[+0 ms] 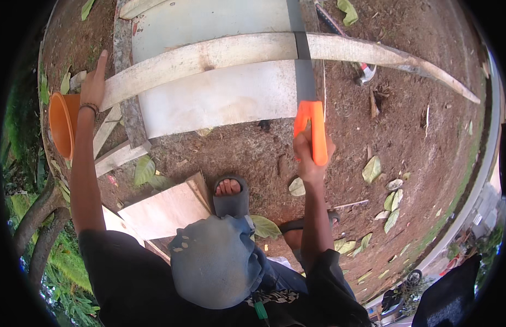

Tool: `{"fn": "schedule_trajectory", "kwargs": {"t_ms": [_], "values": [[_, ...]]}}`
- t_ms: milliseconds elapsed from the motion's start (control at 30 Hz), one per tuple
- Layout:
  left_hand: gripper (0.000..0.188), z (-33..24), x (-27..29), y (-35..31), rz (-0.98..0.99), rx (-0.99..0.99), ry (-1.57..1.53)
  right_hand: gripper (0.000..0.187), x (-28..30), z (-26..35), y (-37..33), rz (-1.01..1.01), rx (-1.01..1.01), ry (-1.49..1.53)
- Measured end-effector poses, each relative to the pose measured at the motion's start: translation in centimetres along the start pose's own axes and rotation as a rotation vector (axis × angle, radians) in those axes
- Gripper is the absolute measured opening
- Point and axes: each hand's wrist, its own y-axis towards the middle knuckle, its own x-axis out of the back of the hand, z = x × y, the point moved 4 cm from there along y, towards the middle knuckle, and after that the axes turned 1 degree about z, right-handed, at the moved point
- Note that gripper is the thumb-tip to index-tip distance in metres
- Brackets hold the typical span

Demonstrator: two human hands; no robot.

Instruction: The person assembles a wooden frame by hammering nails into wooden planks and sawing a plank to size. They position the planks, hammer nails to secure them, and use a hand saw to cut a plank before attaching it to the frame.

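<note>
My right hand [314,155] is closed around the orange handle of a hand saw [305,79]. The saw's dark grey blade points away from me and lies across a long wooden plank [226,52], right of the plank's middle. At the far left, my left hand [92,87] grips the plank's left end, its index finger stretched out forward; the other fingers are partly hidden. Under the plank lies a whitish flat board [215,98] with rough timber [127,82] along its left side. The teeth and any cut are too small to make out.
An orange bucket [61,125] stands beside my left forearm. A claw hammer [366,74] lies on the soil beyond the plank at right. A plywood piece [163,210] lies near my sandalled foot [229,191]. Fallen leaves [372,169] dot the ground.
</note>
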Motion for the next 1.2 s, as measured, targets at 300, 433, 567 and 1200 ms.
{"fn": "schedule_trajectory", "kwargs": {"t_ms": [300, 433, 567, 1200], "values": [[0.086, -0.1, 0.1, 0.1, -0.013, 0.011, -0.009, 0.033, 0.3, 0.5, 1.2, 0.048, 0.014, 0.095], [0.087, -2.5, 0.9, -2.3, 0.001, -0.015, -0.029, 0.028, -0.2, -0.8, 0.2, -0.019, -0.015, 0.115], [0.066, 2.0, -0.3, 0.3, 0.052, 0.000, 0.067, 0.015, 4.3, -2.6, -12.8, 0.004, 0.098, 0.018], [0.096, -2.1, -0.1, -1.1, -0.016, -0.083, 0.014, 0.032, -1.5, 1.4, 5.7, 0.009, 0.017, 0.340]]}}
